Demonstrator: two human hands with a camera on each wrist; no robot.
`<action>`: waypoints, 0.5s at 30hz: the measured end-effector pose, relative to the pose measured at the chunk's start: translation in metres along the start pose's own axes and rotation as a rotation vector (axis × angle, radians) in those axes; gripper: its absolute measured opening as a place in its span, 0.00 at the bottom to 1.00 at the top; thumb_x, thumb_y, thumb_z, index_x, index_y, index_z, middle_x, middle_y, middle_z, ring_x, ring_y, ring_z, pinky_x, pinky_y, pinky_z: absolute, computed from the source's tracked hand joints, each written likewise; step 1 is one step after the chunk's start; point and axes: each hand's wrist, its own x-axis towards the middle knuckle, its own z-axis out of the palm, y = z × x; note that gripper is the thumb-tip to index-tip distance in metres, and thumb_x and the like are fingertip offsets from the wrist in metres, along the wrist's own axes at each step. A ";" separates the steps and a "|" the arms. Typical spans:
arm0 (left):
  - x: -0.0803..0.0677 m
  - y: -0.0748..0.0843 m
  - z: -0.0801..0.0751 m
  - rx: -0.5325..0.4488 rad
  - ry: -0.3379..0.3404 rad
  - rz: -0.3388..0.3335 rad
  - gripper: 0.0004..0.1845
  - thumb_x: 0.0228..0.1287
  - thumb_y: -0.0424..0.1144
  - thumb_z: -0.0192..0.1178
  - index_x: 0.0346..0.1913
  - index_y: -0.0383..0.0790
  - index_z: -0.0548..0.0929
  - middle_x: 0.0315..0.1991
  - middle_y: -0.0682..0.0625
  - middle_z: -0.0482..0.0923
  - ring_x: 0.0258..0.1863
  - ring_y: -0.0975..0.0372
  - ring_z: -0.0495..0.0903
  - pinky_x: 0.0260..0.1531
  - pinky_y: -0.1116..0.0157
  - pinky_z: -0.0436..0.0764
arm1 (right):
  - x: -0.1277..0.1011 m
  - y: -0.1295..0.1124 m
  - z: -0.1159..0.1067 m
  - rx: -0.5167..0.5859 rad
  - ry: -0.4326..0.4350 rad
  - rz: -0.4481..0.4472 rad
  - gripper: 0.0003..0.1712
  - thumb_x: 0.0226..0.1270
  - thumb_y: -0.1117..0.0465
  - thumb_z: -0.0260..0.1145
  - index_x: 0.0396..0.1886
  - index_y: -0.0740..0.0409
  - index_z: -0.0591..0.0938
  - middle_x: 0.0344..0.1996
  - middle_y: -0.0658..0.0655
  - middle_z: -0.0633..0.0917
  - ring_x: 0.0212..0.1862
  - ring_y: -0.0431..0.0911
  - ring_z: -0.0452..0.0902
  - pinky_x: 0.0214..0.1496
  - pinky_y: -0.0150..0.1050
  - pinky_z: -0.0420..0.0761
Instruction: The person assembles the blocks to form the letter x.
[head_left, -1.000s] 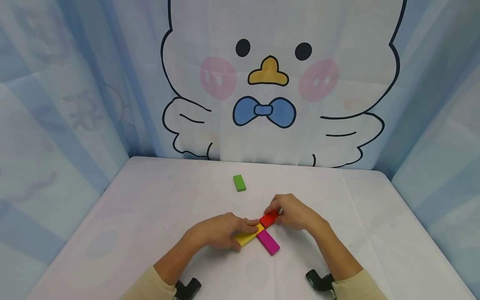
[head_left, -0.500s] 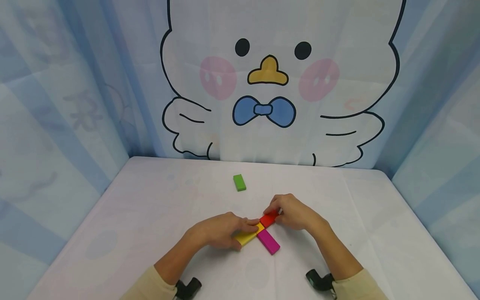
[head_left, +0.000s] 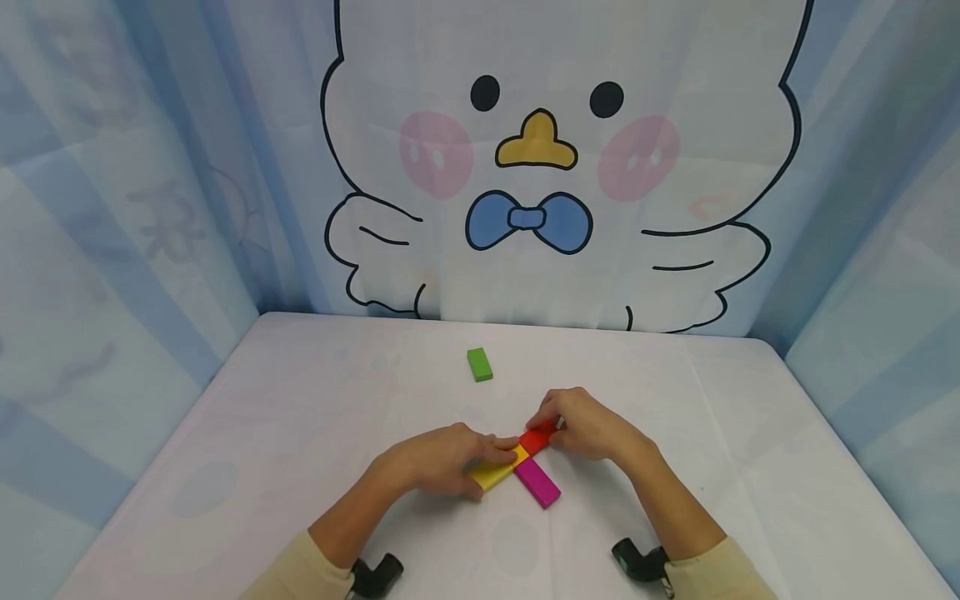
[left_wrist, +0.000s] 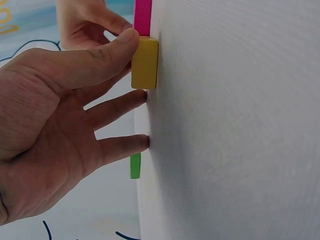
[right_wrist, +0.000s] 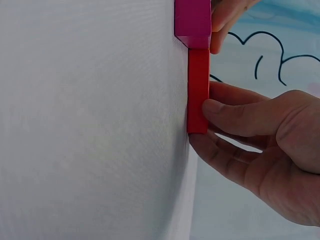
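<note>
Three blocks meet near the table's [head_left: 300, 400] middle: one block [head_left: 491, 475] left, another [head_left: 538, 438] right, a third [head_left: 537, 483] nearest. A fourth block [head_left: 479, 364] lies farther back, apart.

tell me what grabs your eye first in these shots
Three bright blocks meet end to end near the front of the white table: a yellow block under the left hand, a red block pinched by the right hand, and a magenta block lying free. A green block sits alone farther back, under a big cartoon bird curtain.
</note>
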 end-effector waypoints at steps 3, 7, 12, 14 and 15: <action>0.000 0.000 0.000 0.005 0.001 -0.007 0.36 0.65 0.42 0.73 0.75 0.65 0.73 0.76 0.68 0.68 0.73 0.60 0.73 0.69 0.59 0.77 | 0.000 0.000 0.000 -0.001 -0.001 -0.004 0.17 0.64 0.71 0.74 0.50 0.53 0.92 0.42 0.49 0.86 0.46 0.43 0.79 0.45 0.34 0.86; 0.001 -0.001 0.001 0.007 0.001 -0.002 0.36 0.66 0.42 0.73 0.75 0.64 0.73 0.76 0.68 0.68 0.73 0.60 0.73 0.69 0.59 0.77 | 0.000 -0.001 0.000 -0.001 -0.001 0.000 0.16 0.64 0.71 0.73 0.50 0.53 0.92 0.42 0.49 0.86 0.46 0.43 0.79 0.46 0.34 0.86; 0.001 -0.001 0.002 0.011 0.000 0.008 0.36 0.66 0.41 0.72 0.75 0.64 0.73 0.76 0.67 0.68 0.73 0.59 0.73 0.69 0.59 0.77 | 0.000 -0.001 0.000 0.001 -0.005 0.004 0.17 0.64 0.71 0.74 0.50 0.52 0.92 0.42 0.48 0.86 0.46 0.42 0.80 0.46 0.35 0.87; 0.001 -0.001 0.002 0.013 0.001 0.008 0.36 0.66 0.42 0.73 0.75 0.64 0.73 0.76 0.67 0.68 0.73 0.59 0.74 0.69 0.59 0.77 | 0.000 -0.001 0.000 0.001 -0.006 0.001 0.17 0.64 0.71 0.74 0.50 0.52 0.92 0.42 0.48 0.86 0.46 0.42 0.80 0.46 0.35 0.87; 0.001 -0.001 0.002 0.014 0.002 0.008 0.36 0.66 0.42 0.73 0.75 0.64 0.73 0.76 0.67 0.68 0.73 0.59 0.74 0.69 0.59 0.77 | 0.000 -0.001 0.000 0.001 -0.005 0.001 0.17 0.64 0.71 0.74 0.50 0.53 0.92 0.42 0.48 0.86 0.46 0.42 0.80 0.46 0.35 0.87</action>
